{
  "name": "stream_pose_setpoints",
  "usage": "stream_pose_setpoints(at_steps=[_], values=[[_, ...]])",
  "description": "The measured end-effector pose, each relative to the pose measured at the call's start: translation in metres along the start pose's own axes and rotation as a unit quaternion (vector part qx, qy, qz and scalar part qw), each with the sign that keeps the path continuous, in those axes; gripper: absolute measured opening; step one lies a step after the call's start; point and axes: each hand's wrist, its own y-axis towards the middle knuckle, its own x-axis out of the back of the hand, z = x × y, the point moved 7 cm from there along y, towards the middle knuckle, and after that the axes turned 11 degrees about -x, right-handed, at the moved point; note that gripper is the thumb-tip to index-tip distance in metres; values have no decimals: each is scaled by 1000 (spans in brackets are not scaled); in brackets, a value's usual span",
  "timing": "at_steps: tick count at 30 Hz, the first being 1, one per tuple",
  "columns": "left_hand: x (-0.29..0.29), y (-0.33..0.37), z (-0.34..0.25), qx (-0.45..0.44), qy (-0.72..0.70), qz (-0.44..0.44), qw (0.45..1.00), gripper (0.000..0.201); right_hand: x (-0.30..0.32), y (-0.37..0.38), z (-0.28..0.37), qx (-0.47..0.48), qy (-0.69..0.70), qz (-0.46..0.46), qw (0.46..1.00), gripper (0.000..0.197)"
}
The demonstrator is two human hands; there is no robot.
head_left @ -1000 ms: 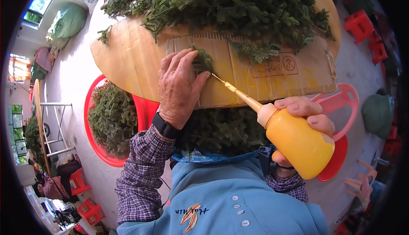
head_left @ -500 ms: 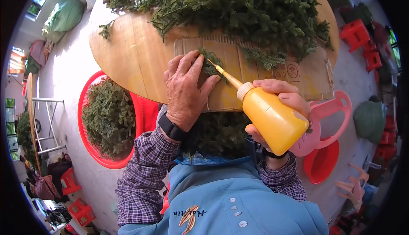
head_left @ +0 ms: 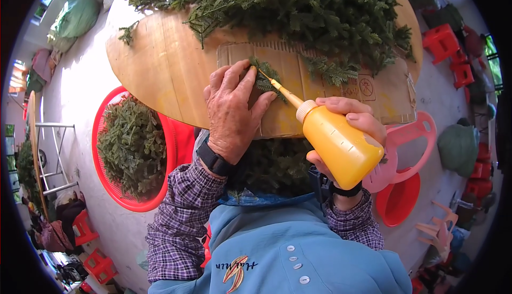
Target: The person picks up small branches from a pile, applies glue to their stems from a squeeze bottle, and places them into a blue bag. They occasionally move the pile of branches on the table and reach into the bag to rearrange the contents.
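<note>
A small green fir sprig (head_left: 265, 75) lies on a flattened cardboard sheet (head_left: 288, 118) near the round table's front edge. My left hand (head_left: 230, 107) rests on the cardboard, its fingertips and thumb gripping the sprig's left side. My right hand (head_left: 354, 121) is wrapped round a squeeze bottle (head_left: 338, 145) of yellow-orange liquid, tilted with its long thin nozzle toward the upper left. The nozzle's tip meets the sprig close to my left fingertips; whether any liquid comes out is too small to tell. Another fir sprig (head_left: 333, 70) lies to the right on the cardboard.
A big heap of fir branches (head_left: 298, 11) covers the far part of the wooden table (head_left: 160, 70). A red basket (head_left: 96, 155) of sprigs stands at the left. More greenery (head_left: 277, 166) sits over my lap. Pink (head_left: 410, 171) and red (head_left: 397, 203) plastic containers stand at the right.
My hands, the bottle and the sprig keep nearly the same places. The bottle's base has risen slightly, and the whole view has shifted a little.
</note>
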Motion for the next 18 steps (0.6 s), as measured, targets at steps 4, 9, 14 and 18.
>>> stream_pose_setpoints(at_steps=[4, 9, 14, 18], values=[[0, 0, 0, -3, -2, -2, 1000, 50, 3, -4, 1, -11, -6, 12, 1000, 69], [-1, -1, 1, -21, 9, -14, 1000, 51, 5, -6, 3, -9, -4, 13, 1000, 69], [-2, -1, 0, -22, 8, -14, 1000, 51, 13, -12, 7, -21, -14, 3, 1000, 68], [-2, -2, 1, -19, 7, -12, 1000, 51, 17, -17, 9, -27, 1, -8, 1000, 68]])
